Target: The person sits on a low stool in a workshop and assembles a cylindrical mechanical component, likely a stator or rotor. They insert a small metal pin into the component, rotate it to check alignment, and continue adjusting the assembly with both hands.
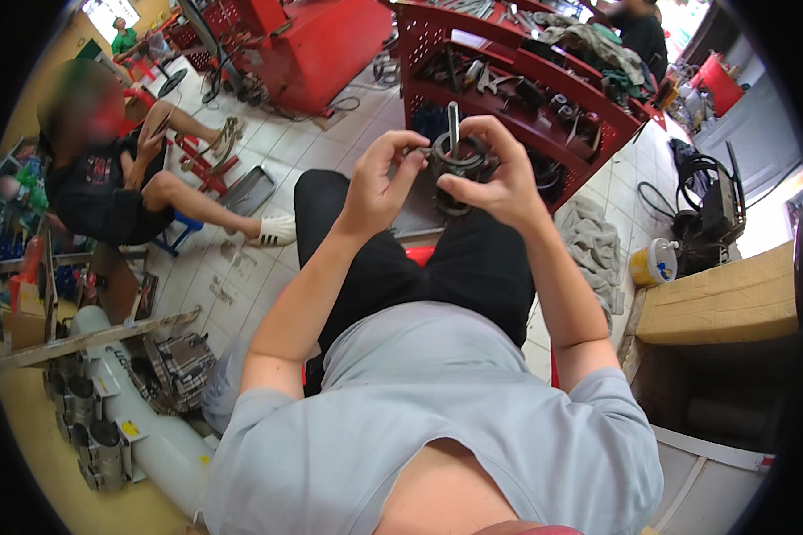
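Note:
Above my knees, my right hand [501, 174] grips a dark, greasy round metal part [460, 166] with a ring-like top. A bright metal shaft [453, 129] stands upright out of its middle. My right thumb lies across the near side of the part, and the fingers curl round its far right side. On the other side, my left hand [385, 183] is closed in a pinch close to the ring's left edge. Whatever its fingertips hold is small and dark, too small to name. A grey tray [417, 234] is partly visible below the part, between my legs.
Just ahead stands a red tool cart [509, 94] loaded with tools and rags. A seated person [98, 178] is at the left, one foot stretched toward me. Grey cloth [589, 250], a white-and-yellow bucket [654, 262] and a cardboard box [718, 299] are to the right.

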`<state>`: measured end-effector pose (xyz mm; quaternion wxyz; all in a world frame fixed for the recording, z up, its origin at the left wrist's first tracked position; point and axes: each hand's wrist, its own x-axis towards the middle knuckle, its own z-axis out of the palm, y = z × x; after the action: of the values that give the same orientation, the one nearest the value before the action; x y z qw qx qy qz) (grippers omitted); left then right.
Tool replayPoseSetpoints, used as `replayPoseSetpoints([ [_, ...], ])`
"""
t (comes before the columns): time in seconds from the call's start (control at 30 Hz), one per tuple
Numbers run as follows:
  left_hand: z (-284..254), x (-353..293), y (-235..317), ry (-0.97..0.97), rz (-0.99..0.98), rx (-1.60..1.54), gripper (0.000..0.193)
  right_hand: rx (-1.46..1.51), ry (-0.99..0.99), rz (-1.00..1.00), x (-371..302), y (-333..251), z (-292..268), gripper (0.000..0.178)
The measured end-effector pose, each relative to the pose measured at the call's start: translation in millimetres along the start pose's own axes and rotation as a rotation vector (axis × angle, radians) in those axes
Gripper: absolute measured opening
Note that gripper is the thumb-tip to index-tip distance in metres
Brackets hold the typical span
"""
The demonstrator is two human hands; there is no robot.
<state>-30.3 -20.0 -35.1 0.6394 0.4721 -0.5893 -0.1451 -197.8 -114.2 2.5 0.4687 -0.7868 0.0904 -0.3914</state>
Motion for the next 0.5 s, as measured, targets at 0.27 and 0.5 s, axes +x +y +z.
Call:
replayPoseSetpoints([
  [0.27, -7.8, -1.2, -0.2, -0.054, -0.033, -0.049, 0.049, -0.009, -0.068, -0.071, -3.7, -5.7, 4.8, 0.049],
  [0.5, -5.7, -0.5, 7.5, -0.036, -0.127, -0.163, 0.056, -0.096, -0.076, -0.269, 3.6, -5.4, 1.9, 0.038],
])
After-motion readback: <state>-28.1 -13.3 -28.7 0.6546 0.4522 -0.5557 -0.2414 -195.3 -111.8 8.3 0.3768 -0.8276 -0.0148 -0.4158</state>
